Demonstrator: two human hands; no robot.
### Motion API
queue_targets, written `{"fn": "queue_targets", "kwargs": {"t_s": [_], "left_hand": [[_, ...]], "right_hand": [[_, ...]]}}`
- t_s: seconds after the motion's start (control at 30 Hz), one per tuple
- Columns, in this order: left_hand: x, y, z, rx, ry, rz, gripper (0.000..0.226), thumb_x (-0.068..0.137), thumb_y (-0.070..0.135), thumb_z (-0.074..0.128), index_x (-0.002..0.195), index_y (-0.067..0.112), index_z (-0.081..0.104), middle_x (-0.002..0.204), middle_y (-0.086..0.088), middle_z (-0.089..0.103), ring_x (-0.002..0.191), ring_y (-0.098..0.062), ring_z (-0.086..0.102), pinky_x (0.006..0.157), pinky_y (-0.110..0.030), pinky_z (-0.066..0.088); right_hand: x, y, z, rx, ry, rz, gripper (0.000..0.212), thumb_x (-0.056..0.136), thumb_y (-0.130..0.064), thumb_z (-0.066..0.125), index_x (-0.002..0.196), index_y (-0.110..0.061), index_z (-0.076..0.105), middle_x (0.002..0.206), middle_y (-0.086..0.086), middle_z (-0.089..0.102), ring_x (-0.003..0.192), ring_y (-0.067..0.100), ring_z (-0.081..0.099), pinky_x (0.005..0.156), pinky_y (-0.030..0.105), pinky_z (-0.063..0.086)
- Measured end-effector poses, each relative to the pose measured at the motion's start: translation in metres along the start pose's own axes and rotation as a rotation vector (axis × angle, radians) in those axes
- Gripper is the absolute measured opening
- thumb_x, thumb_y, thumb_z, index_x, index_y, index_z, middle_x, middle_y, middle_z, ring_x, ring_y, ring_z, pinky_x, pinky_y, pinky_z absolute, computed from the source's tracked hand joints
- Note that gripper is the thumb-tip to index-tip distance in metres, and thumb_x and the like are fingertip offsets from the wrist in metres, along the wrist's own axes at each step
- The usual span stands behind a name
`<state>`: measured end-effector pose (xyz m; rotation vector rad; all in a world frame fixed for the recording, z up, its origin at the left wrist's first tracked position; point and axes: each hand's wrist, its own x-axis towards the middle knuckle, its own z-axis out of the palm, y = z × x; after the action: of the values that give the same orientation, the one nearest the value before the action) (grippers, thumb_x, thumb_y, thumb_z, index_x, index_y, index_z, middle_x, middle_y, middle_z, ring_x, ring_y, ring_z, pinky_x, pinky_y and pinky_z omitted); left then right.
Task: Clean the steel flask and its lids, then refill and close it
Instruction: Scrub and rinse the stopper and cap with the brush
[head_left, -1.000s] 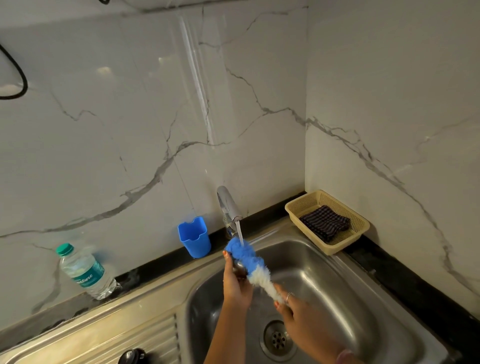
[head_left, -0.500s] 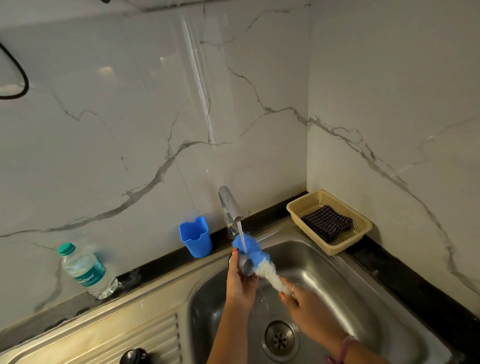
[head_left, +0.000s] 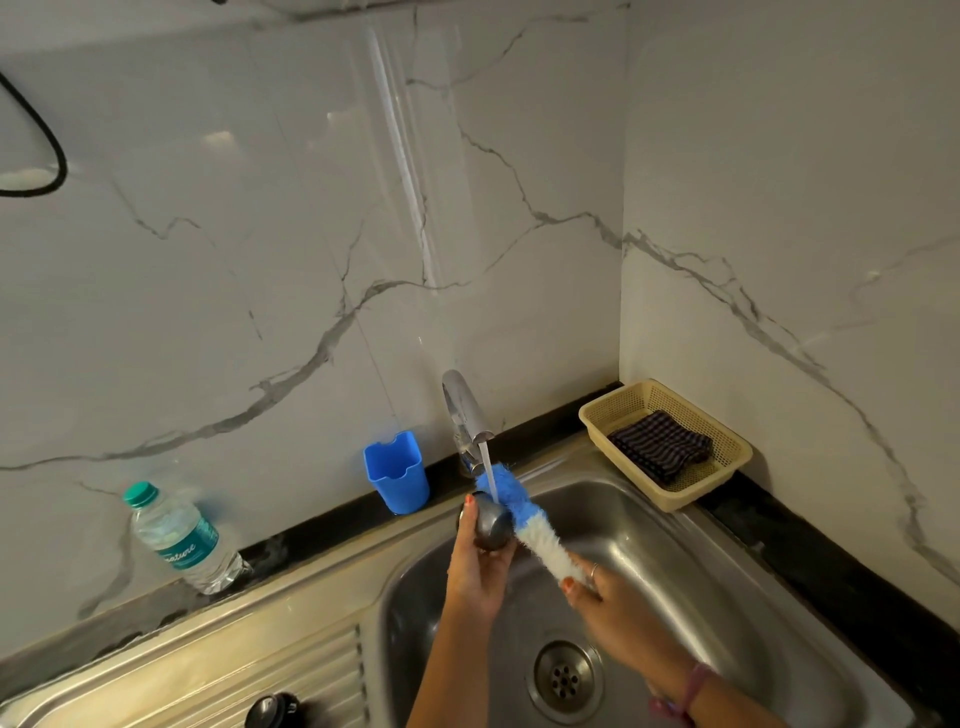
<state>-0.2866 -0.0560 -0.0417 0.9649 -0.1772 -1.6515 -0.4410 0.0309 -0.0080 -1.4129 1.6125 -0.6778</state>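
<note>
Two bare hands over the one stainless steel sink (head_left: 675, 525): left hand (head_left: 475, 566), right hand (head_left: 618, 608). One small rounded steel lid (head_left: 491, 522), one fluffy blue-and-white bottle brush (head_left: 524, 519), one chrome tap (head_left: 465, 408). One blue plastic cup (head_left: 397, 475), one clear green-capped water bottle (head_left: 179, 535), one beige mesh basket (head_left: 722, 480), one dark checked cloth (head_left: 660, 447), one black knobbed object (head_left: 272, 711) at the bottom edge.

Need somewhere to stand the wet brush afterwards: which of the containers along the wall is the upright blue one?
The blue cup, standing upright left of the tap. The basket is beige and holds a cloth; the water bottle is clear.
</note>
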Motion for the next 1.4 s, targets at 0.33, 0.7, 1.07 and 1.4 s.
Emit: {"fn": "queue_targets", "kwargs": {"t_s": [0.33,0.7,1.07,1.4], "left_hand": [[-0.003,-0.003,-0.001,-0.086,0.005,0.005,0.031,0.09,0.033,0.064,0.103,0.004,0.061,0.092,-0.015,0.072,0.087,-0.026,0.067,0.083,-0.035,0.052],[-0.001,-0.019,-0.001,-0.12,-0.006,-0.009,0.033,0.104,0.024,0.042,0.124,0.002,0.056,0.12,-0.024,0.064,0.111,-0.038,0.063,0.092,-0.051,0.053],[-0.002,-0.036,-0.005,0.035,0.09,0.004,0.039,0.102,0.034,0.045,0.129,0.009,0.057,0.126,-0.022,0.064,0.116,-0.041,0.059,0.101,-0.055,0.044],[-0.002,-0.031,0.001,-0.055,0.123,-0.017,0.033,0.104,0.021,0.042,0.128,0.001,0.054,0.119,-0.023,0.063,0.115,-0.038,0.059,0.1,-0.053,0.046]], "right_hand": [[0.001,-0.001,-0.004,-0.004,0.031,-0.016,0.046,0.1,-0.03,0.046,0.146,-0.027,0.038,0.1,-0.01,0.061,0.067,-0.007,0.053,0.058,0.005,0.039],[-0.004,0.007,0.0,-0.055,0.05,-0.013,0.046,0.1,-0.035,0.043,0.145,-0.034,0.035,0.083,-0.01,0.063,0.062,-0.002,0.055,0.06,0.012,0.046],[-0.004,0.002,0.005,-0.067,0.056,0.009,0.046,0.102,-0.029,0.04,0.148,-0.029,0.033,0.104,-0.007,0.063,0.079,0.001,0.057,0.064,0.01,0.039],[-0.01,0.019,0.009,-0.116,0.058,-0.029,0.046,0.101,-0.029,0.042,0.146,-0.032,0.034,0.111,-0.006,0.066,0.087,0.003,0.06,0.076,0.013,0.04]]}}
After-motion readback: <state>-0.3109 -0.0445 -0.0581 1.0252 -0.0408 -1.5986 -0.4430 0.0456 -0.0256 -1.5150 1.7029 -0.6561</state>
